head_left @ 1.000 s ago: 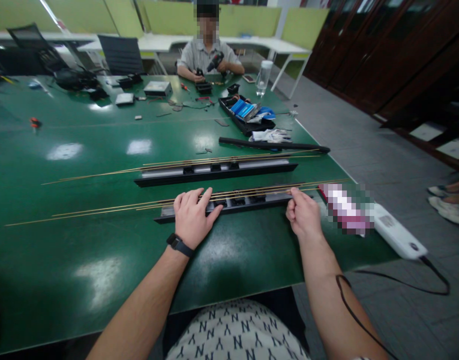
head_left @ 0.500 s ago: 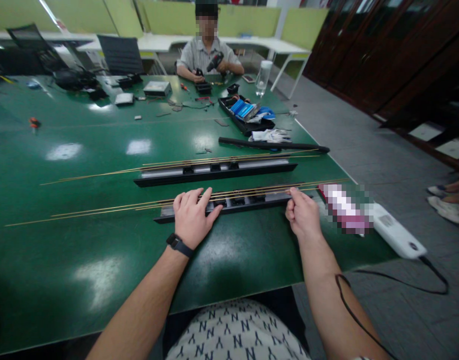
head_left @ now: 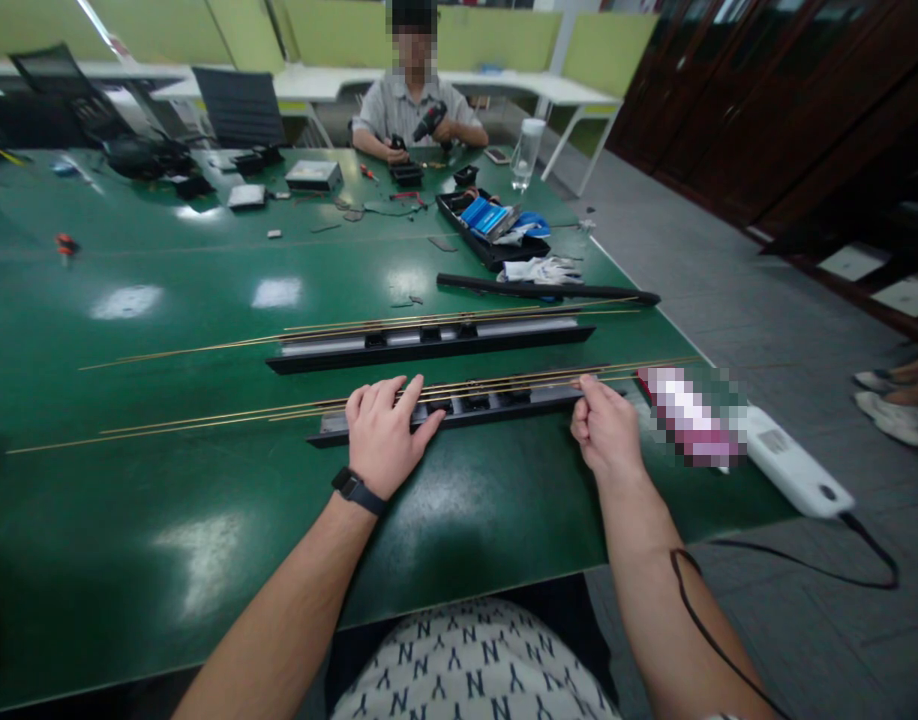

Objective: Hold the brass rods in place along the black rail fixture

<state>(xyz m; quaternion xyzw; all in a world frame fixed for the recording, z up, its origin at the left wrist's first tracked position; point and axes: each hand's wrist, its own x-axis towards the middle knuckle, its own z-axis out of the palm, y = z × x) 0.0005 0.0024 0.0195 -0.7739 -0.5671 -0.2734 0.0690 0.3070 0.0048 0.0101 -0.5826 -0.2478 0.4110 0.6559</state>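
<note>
Thin brass-coloured rods [head_left: 496, 384] lie lengthwise over a long black channel [head_left: 474, 417] with a grey inside and small black blocks in it. My left hand [head_left: 386, 435] rests on the rods and the channel's left part, fingers spread and thumb apart. At the channel's right end, my right hand [head_left: 605, 425] is closed, thumb and forefinger pinching at a rod; its fingertips hide how many it holds. Farther back lies a second black channel [head_left: 436, 349] of the same kind, with more thin rods [head_left: 339, 326] along it.
Behind the channels lie a black tube [head_left: 541, 290], white gloves [head_left: 541, 270] and a black tray [head_left: 466, 228] with blue items. To the right sits a white power strip [head_left: 796, 465] beside a blurred pink packet [head_left: 691, 420]. Across the green table [head_left: 204, 480], a person [head_left: 418, 110] holds a power drill.
Almost nothing differs. Both hands keep their places on the rods and channel; the view has shifted very slightly.
</note>
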